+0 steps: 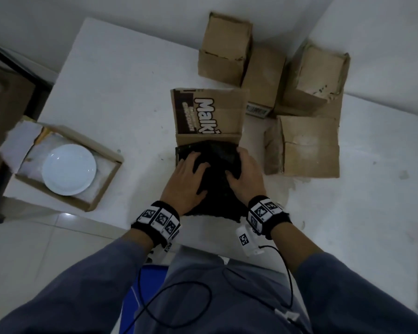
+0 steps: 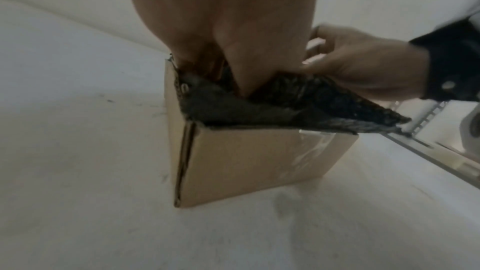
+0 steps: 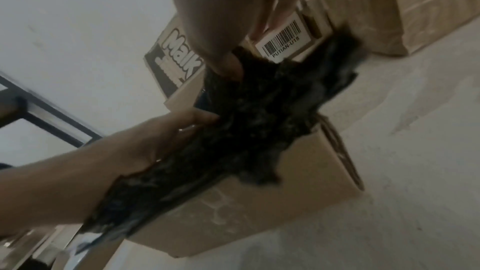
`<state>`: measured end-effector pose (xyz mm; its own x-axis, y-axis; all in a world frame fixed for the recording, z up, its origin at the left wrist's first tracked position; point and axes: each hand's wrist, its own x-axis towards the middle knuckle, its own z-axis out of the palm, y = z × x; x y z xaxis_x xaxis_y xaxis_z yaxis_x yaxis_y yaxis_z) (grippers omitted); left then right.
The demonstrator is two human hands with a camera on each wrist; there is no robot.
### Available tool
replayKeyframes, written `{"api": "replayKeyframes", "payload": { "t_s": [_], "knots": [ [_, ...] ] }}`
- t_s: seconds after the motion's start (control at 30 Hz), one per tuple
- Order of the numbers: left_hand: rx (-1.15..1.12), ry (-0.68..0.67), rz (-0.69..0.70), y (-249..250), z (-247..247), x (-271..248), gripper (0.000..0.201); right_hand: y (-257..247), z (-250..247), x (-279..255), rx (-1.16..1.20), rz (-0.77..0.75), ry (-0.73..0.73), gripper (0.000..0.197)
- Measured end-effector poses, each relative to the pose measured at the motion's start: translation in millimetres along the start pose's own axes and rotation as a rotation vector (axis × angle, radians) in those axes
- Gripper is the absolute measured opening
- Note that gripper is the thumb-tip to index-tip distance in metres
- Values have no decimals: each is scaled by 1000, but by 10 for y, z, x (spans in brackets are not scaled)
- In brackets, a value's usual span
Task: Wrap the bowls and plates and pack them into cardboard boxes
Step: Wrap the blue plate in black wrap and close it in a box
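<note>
A bundle in black wrap (image 1: 215,189) sits in the mouth of an open cardboard box (image 1: 210,114) whose raised flap reads "Malki". My left hand (image 1: 186,179) lies on the bundle's left side with its fingers spread and presses down. My right hand (image 1: 245,177) curls over the bundle's right edge. In the left wrist view, the left hand (image 2: 233,38) points down into the box (image 2: 246,161) while the right hand (image 2: 363,65) holds the black wrap (image 2: 285,106). A white plate (image 1: 69,168) lies in a box at the left. What the wrap holds is hidden.
Three more cardboard boxes stand at the back right: one far (image 1: 225,49), one at the corner (image 1: 316,78), one beside my right hand (image 1: 304,145). The white table (image 1: 111,80) ends just before my wrists. A black frame (image 1: 15,61) stands at the far left.
</note>
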<state>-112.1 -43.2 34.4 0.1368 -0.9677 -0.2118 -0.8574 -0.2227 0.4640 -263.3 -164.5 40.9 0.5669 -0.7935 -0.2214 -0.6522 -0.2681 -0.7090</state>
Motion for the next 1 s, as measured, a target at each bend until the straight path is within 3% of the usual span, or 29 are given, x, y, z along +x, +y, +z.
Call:
{"api": "replayKeyframes", "payload": {
  "t_s": [0.07, 0.13, 0.2, 0.27, 0.33, 0.47, 0.6, 0.67, 0.8, 1.0],
  "knots": [
    [67, -77, -1, -40, 5, 40, 78, -32, -41, -34, -27, -69, 177, 60],
    [93, -122, -6, -61, -16, 67, 82, -102, -117, -84, -169, -296, 278, 49],
    [105, -118, -4, -69, -51, 98, 84, -170, -113, -111, -338, -582, 147, 36],
    [119, -84, 3, -69, -103, 126, 86, -224, -43, -78, -501, -678, -62, 32],
    [145, -87, 9, -62, -146, 142, 93, -258, 30, -33, -679, -600, -135, 33],
    [275, -229, -24, -56, -144, 168, 112, -406, -78, 58, -984, -265, -193, 55],
    [323, -266, -48, -18, -138, 213, 108, -470, -46, 11, -953, -372, -209, 47],
    [343, -273, -56, -4, -150, 217, 103, -437, 78, 14, -880, -392, -266, 56],
    [416, -316, -117, 32, -185, 212, 103, -319, 157, 87, -920, -230, -383, 90],
    [577, -412, -191, 66, -205, 290, 115, -313, 183, 116, -894, -177, -411, 100]
  ]
}}
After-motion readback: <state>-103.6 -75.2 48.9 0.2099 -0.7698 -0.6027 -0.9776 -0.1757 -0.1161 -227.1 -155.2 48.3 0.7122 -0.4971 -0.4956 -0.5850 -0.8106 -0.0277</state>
